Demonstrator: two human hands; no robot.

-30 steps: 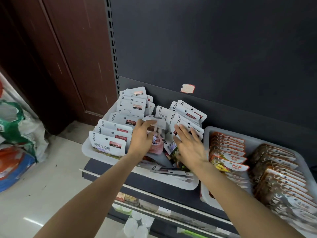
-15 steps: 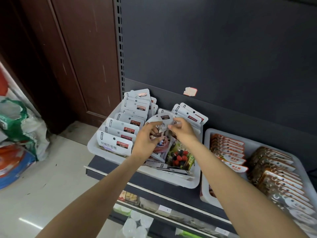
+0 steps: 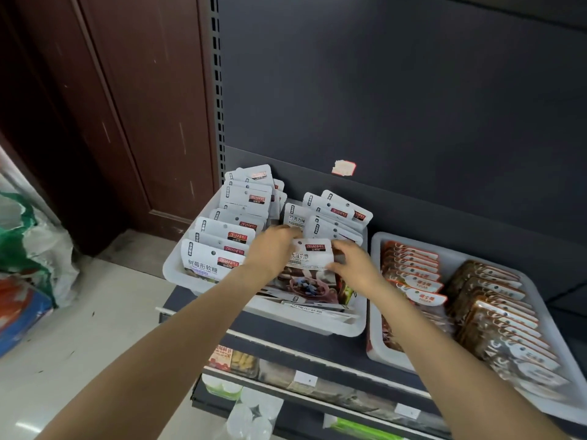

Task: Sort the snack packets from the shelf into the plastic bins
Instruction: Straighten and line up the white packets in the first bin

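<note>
A white plastic bin point(image 3: 178, 265) on the shelf holds upright rows of white-topped snack packets point(image 3: 222, 239). Both hands are over its front middle. My left hand point(image 3: 273, 249) grips the left top edge of one white-topped snack packet point(image 3: 313, 254), which stands tilted in the bin. My right hand point(image 3: 352, 262) pinches the same packet's right edge with curled fingers. Loose packets point(image 3: 314, 308) lie flat in the bin's front under it. A second row of packets point(image 3: 336, 217) stands behind my hands.
A second white bin point(image 3: 374, 246) to the right holds rows of orange-topped packets point(image 3: 413, 274) and brown packets point(image 3: 495, 306). Dark shelf back panel above. Lower shelves hold more goods. A brown door and bags point(image 3: 28, 249) are on the left, above a pale floor.
Both hands moved from the packets at the back to the front middle and now hold one packet between them, stood up in front. The camera shifted slightly.
</note>
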